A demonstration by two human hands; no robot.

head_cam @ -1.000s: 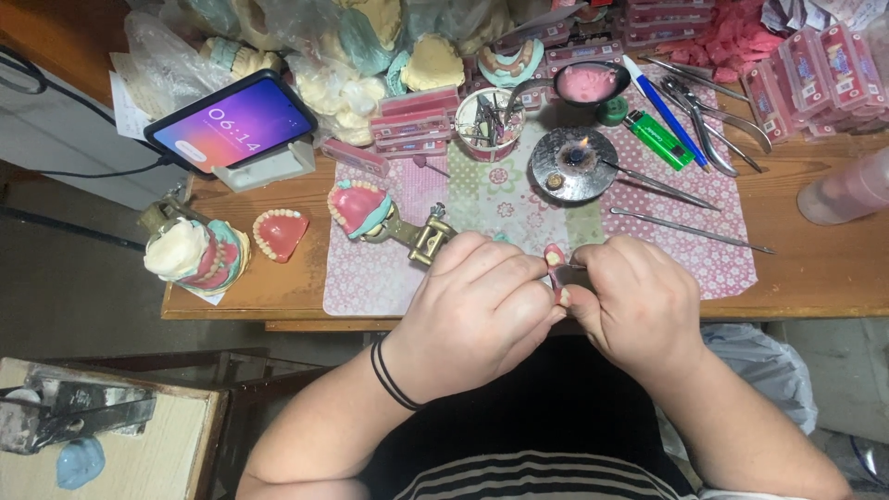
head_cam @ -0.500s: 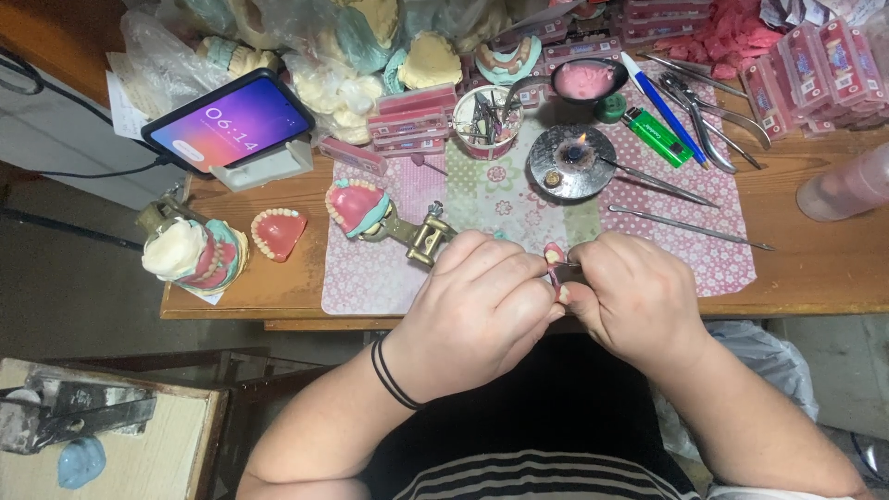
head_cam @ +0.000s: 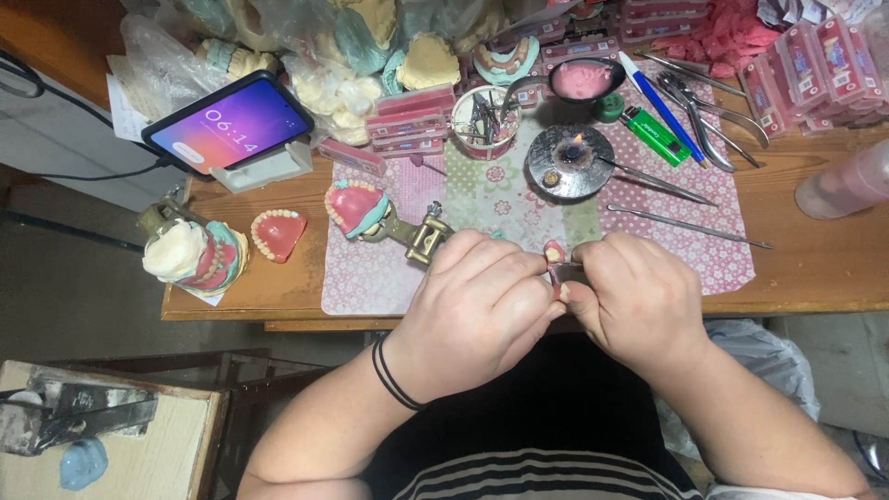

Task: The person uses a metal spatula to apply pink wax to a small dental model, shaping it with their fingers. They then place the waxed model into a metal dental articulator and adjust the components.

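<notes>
Head view: both hands (head_cam: 556, 296) pinching a small pink piece (head_cam: 554, 252) above cluttered wooden bench (head_cam: 815, 268), floral mat (head_cam: 519, 204).

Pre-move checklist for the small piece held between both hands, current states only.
1. Small pink piece pinched by left hand and right hand: ok.
2. What the piece is: cannot tell, mostly hidden.
3. Burner flame lit, apart from the hands: ok.
4. Metal instruments on patterned mat, within right-hand reach: ok.
5. Articulator with pink denture model touching left knuckles: cannot tell.
</notes>
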